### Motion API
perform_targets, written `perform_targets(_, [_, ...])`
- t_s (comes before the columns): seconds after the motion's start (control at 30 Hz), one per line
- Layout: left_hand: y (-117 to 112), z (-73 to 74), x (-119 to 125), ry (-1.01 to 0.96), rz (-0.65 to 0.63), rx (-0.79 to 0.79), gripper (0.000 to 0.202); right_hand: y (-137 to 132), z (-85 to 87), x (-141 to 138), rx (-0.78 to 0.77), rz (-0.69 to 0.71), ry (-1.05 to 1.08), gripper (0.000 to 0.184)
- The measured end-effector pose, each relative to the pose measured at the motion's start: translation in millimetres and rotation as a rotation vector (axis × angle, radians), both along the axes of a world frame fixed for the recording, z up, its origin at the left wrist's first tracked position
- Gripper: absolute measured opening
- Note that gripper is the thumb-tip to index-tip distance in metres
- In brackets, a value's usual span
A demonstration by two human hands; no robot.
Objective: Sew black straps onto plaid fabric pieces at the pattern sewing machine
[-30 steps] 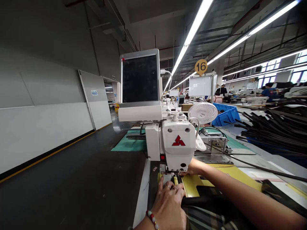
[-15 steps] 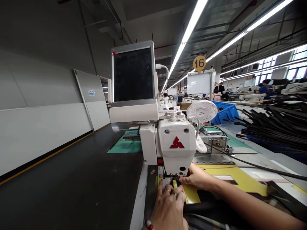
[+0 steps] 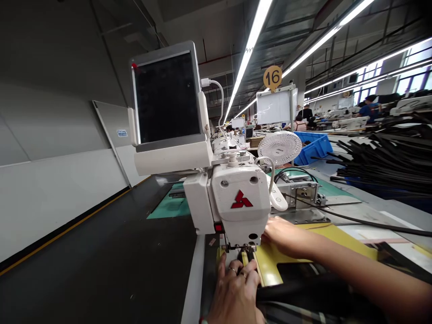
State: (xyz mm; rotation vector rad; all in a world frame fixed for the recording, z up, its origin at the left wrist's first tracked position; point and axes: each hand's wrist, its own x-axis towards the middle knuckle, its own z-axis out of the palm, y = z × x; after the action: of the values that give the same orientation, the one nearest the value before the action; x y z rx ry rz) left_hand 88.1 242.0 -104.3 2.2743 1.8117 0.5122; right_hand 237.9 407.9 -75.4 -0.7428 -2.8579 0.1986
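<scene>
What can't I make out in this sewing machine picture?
Head view: fingertips of the right hand, hidden behind the boxy white machine head with a red emblem.
Head view: forearm of the left hand, cut off by the bottom edge.
Head view: print on the rectangular blue-and-white label, too small.

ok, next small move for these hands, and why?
Probably ease the left hand back slightly: its fingertips sit close in front of the underside of the sewing head. The right hand is partly hidden by the head, so its clearance can't be judged.
</scene>
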Motion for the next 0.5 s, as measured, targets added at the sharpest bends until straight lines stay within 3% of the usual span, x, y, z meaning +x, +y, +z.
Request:
perform_targets(0.1, [0.1, -0.9, 0.3, 0.001, 0.021, 0.020, 0.048, 17.7, 7.2, 25.0, 0.187, -0.143, -0.159, 0.031])
perform_targets(0.17, [-0.2, -1.4, 0.8, 0.012, 0.024, 0.028, 0.043, 29.6, 12.5, 37.9, 0.185, -0.251, -0.159, 0.029])
perform_targets(0.23, [-0.3, -2.4, 0.9, 0.016, 0.023, 0.038, 0.040, 37.2, 17.3, 43.6, 0.075, -0.305, -0.059, 0.022])
perform_targets(0.3, [-0.2, -3.5, 0.2, 0.018, 0.024, 0.042, 0.041, 37.4, 19.7, 40.9, -0.195, -0.271, 0.166, 0.017])
perform_targets(0.43, [0.7, -3.6, -2.1, 0.031, 0.004, 0.019, 0.042, 18.0, 13.0, 16.9, -1.076, -0.116, 0.767, 0.021])
perform_targets(0.5, [1.0, -3.1, -2.8, 0.033, 0.008, 0.023, 0.040, 6.8, 4.6, 2.9, -1.347, -0.100, 0.905, 0.023])
